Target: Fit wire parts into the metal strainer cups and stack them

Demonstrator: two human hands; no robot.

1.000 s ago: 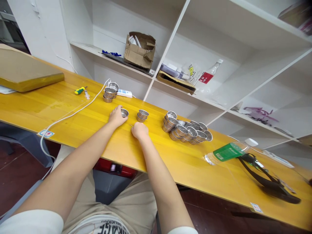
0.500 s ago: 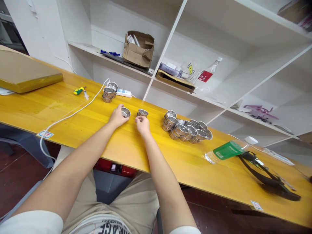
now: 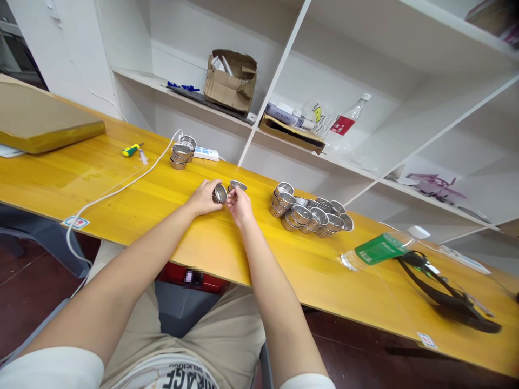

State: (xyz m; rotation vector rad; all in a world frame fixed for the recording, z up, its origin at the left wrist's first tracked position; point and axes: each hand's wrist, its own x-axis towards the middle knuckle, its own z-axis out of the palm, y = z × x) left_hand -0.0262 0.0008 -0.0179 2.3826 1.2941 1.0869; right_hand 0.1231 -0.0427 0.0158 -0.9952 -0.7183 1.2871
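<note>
Our left hand [image 3: 204, 198] wraps around a perforated metal cup [image 3: 219, 193], tilting its mouth towards our right hand [image 3: 240, 205], probably so those fingers can reach the rim; their tips are drawn narrow beside it, and we cannot tell whether they pinch anything. Another cup [image 3: 238, 185] stands just behind, partly hidden. The cup cluster [image 3: 302, 215] sits well apart on our right, likely leaving that arm elbow room, and the smaller cup group [image 3: 183, 153] stands near the power strip [image 3: 206, 154], away from the worktop's [image 3: 194, 243] front edge
</note>
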